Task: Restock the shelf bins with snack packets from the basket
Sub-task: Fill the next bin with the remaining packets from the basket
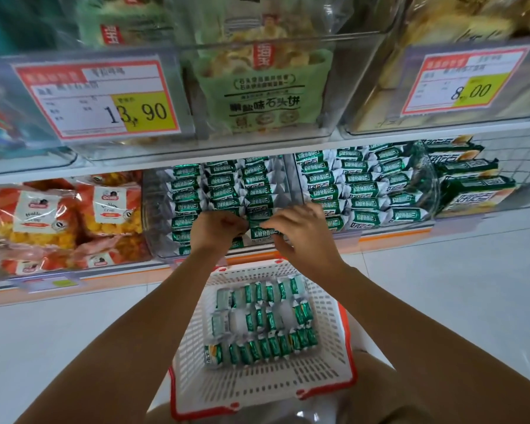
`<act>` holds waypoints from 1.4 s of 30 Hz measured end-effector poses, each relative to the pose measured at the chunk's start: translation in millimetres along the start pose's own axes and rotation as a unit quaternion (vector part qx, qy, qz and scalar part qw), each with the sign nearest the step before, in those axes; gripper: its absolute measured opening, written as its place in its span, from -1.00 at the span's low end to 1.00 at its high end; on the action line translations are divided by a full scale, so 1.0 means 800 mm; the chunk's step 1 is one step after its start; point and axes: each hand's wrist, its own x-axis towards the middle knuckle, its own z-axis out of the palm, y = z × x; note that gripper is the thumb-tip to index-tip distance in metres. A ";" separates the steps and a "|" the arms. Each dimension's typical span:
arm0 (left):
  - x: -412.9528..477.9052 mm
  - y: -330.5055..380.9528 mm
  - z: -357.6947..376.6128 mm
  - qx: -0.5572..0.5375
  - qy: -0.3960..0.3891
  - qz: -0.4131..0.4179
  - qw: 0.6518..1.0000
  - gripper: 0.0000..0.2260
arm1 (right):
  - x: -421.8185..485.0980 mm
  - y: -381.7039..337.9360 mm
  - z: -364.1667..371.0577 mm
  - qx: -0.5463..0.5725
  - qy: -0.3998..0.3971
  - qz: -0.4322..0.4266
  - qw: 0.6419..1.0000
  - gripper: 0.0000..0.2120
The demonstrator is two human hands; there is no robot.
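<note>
Now I hold one green and silver foil snack packet (pixel 263 233) between both hands at the near front of the clear plastic shelf bin (pixel 157 221), on its right side. My left hand (pixel 216 232) pinches the left end with curled fingers. My right hand (pixel 302 235) grips the right end, fingers over the top and thumb under.

I judge that I am setting this packet into the row. To do it well, I should keep it flat, with the label up like the other packets (pixel 221 191). I should slide it close against the one behind, so that no gap is left. I should not press hard, because I think the foil ends crumple easily.

Many more packets (pixel 257 347) wait in the white perforated plastic basket with red rim (pixel 328 332), near me and below the bin, so the task seems far from finished.
</note>
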 end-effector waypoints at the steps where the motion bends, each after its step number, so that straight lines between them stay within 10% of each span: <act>1: 0.001 0.000 0.000 0.000 -0.007 0.001 1.000 -0.93 | 0.002 -0.003 0.003 -0.014 -0.003 -0.005 1.000 -0.76; 18: 0.006 -0.008 0.003 -0.007 -0.013 0.011 1.000 -0.91 | -0.009 0.003 0.025 -0.158 -0.037 -0.038 0.986 -0.83; 26: -0.014 -0.008 -0.001 0.039 -0.018 0.093 0.995 -0.84 | -0.035 -0.007 0.032 -0.191 -0.109 -0.011 0.975 -0.55; 32: -0.055 -0.037 0.006 0.218 -0.013 0.352 0.910 -0.60 | -0.044 -0.020 0.035 -0.199 -0.114 0.024 0.973 -0.30; 42: -0.059 -0.043 0.017 0.334 -0.059 0.312 0.887 -0.57 | -0.044 -0.025 0.040 -0.218 -0.130 0.029 0.967 -0.31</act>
